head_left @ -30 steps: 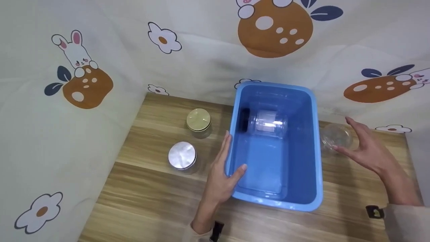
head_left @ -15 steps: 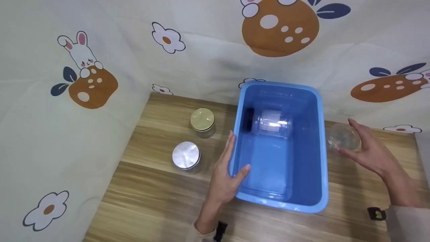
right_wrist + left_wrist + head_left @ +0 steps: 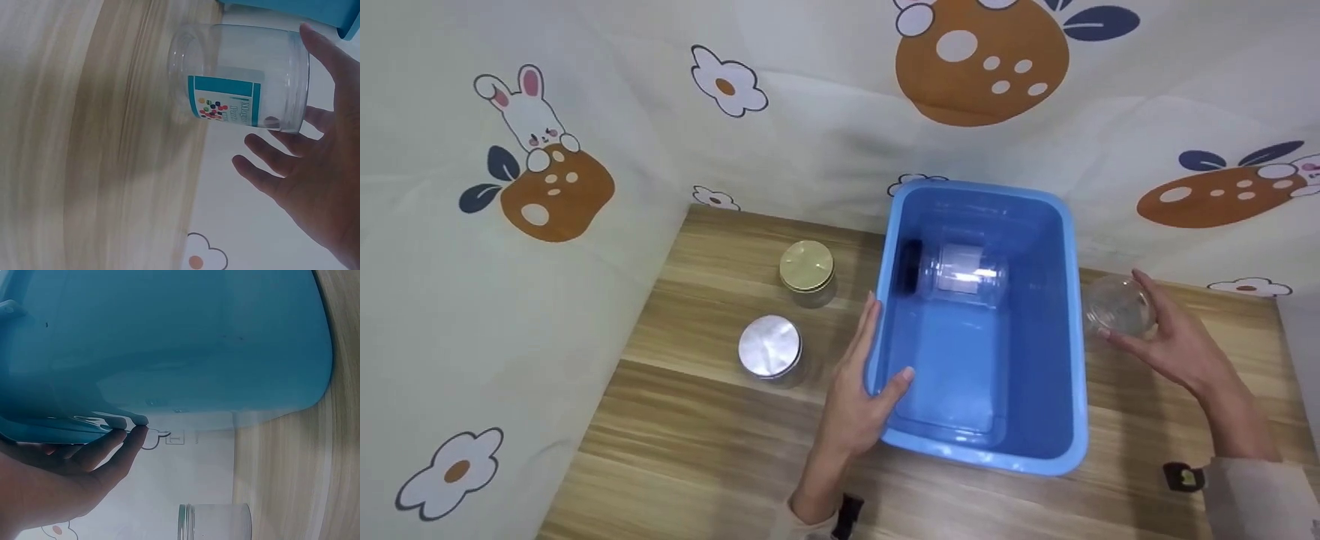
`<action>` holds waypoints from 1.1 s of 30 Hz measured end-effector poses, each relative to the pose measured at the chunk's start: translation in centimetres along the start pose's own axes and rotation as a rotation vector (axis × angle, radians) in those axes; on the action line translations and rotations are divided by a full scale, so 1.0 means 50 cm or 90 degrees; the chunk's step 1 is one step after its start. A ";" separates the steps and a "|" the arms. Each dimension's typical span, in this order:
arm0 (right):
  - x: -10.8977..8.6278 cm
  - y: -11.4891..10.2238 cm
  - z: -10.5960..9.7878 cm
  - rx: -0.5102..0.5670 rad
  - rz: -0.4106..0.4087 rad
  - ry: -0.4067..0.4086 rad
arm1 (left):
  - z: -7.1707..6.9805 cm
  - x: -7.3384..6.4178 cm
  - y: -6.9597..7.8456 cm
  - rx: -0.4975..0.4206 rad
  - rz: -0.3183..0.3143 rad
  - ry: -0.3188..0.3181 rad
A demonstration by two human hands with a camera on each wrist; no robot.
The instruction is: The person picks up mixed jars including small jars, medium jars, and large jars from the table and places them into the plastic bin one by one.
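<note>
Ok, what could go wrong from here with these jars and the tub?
Two risks, as far as I can judge. The right hand grips the clear jar near its rim with the thumb and fingertips, so the smooth jar could slip. And the left hand is on the wall of the blue tub; a push to the left might knock the silver-lidded jar standing nearby.

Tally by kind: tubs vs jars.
Tubs: 1 (blue tub)
Jars: 4 (gold-lidded jar, silver-lidded jar, inner jar inside the tub, outer jar at the right hand)
Total: 5
</note>
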State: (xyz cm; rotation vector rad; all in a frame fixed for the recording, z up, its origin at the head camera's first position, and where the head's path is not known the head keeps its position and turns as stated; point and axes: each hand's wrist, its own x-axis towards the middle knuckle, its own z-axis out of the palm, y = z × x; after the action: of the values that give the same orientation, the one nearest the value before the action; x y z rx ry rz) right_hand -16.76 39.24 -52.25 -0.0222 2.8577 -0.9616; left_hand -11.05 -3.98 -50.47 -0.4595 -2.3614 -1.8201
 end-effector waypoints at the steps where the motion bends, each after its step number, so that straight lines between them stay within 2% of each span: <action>1: 0.000 0.001 0.001 0.002 0.001 0.003 | 0.000 0.000 -0.001 -0.002 0.002 0.000; 19: -0.004 0.018 0.026 0.051 0.035 0.027 | -0.002 -0.001 0.001 0.003 -0.007 -0.006; 27: -0.004 0.027 0.039 0.127 0.068 0.027 | -0.003 -0.001 -0.002 0.005 -0.005 -0.005; 33: -0.006 0.041 0.049 0.165 0.047 0.065 | -0.003 0.000 -0.003 0.004 0.001 -0.003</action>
State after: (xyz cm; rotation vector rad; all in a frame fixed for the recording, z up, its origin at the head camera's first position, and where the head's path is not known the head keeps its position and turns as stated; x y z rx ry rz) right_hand -16.11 39.41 -55.39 0.1605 2.7740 -1.3443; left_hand -11.10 -4.14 -50.55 -0.4646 -2.3686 -1.8124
